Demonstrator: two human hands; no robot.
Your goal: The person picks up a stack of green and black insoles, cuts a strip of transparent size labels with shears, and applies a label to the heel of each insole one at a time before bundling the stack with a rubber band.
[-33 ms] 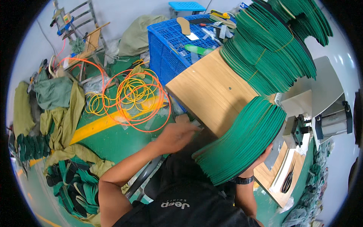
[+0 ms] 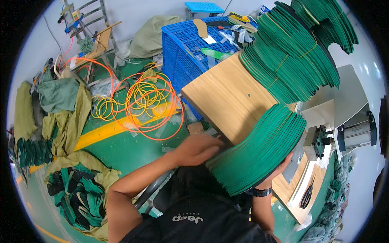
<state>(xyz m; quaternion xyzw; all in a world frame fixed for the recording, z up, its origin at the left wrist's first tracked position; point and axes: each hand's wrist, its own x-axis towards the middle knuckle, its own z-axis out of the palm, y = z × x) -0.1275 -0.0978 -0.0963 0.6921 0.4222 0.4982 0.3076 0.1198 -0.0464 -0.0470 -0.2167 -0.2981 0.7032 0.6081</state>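
A thick curved stack of green insoles (image 2: 259,150) leans over the near edge of the wooden tabletop, its layers fanned. Against its right side rests my right hand (image 2: 281,168), fingers curled round the outer edge; part of the palm is hidden behind the stack. My left hand (image 2: 198,150) hovers at the stack's lower left end, beside the table edge. Motion smears its fingers, and whether they touch the insoles is unclear. Farther back on the tabletop lie more green insole bundles (image 2: 291,52) tied with thin bands.
A blue plastic crate (image 2: 174,52) with loose insoles on top stands behind the wooden table (image 2: 223,93). To the right are a metal pneumatic press (image 2: 318,141) and black scissors (image 2: 308,196). Orange and yellow hoses (image 2: 146,97) coil on the floor; an open sack of insoles (image 2: 81,198) sits lower left.
My left hand has shifted right, closer to the stack's lower end. My right hand stays on the stack. The whole view has moved slightly.
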